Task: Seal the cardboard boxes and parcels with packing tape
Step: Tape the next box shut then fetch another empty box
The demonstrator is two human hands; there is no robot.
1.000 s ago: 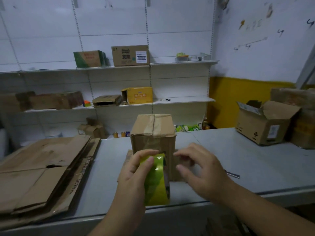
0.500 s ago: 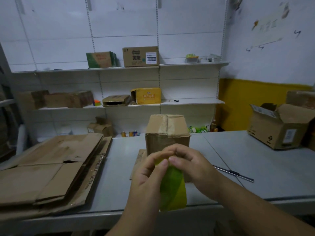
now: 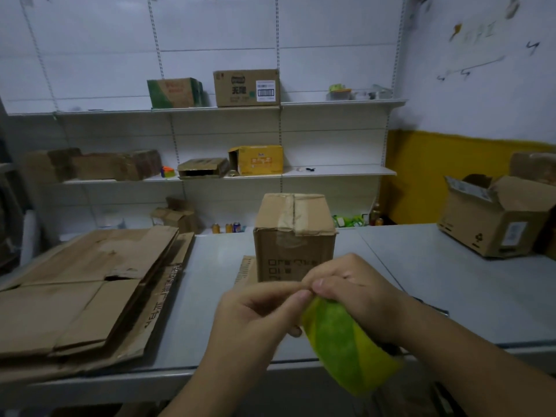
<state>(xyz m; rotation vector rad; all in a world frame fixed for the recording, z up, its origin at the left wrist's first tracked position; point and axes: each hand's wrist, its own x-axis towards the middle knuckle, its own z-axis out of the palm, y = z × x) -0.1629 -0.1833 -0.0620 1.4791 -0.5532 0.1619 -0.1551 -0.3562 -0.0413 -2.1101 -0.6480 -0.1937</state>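
R hand [image 3: 361, 293] curled round the green-yellow tape roll [image 3: 340, 341], L hand [image 3: 258, 320] pinching its edge; small box [image 3: 294, 239] on desk [image 3: 421, 266] behind, no new tape visible. Sealing not begun, I reckon; open box [image 3: 493, 221] at right waits too.

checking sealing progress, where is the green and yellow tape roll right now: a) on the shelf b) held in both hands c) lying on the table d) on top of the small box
b: the right hand grips the green and yellow tape roll while the left hand pinches at its top edge.
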